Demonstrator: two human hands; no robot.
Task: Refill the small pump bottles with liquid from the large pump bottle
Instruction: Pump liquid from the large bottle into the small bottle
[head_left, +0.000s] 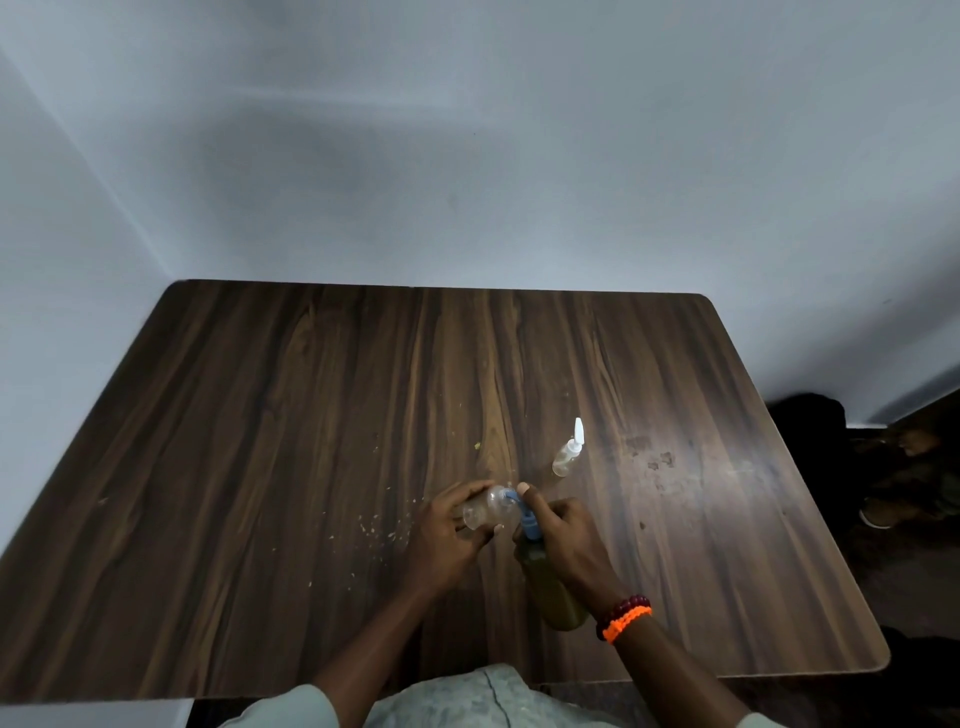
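Large pump bottle (551, 587) — filled with a murky olive-green liquid and topped by a blue pump head (525, 522) — is held near the front edge of the dark wood-grain table (291, 415), close to the person. It is gripped around its neck and shoulder by the right hand (563, 538), whose fingers are curled round it, while the index finger is laid on top of the pump. The blue spout is pointed to the left, and its tip is met by the mouth of a small clear bottle (488, 510). This small bottle, without a pump fitted, is tilted on its side and is clasped from the left by the left hand (451, 525), the fingers being wrapped over its body and the thumb placed beneath. Little or no liquid can be made out inside it.

A second small pump bottle (568, 453) is stood upright further back on the table, well apart from both hands; a white pump top is fitted to it, and a shallow layer of pale liquid is seen at its bottom.

Two bracelets — an orange cord one (626, 622) and a dark red beaded one (623, 606) — are worn on the right wrist. Pale crumbs (376, 530) are scattered over the table left of the hands.
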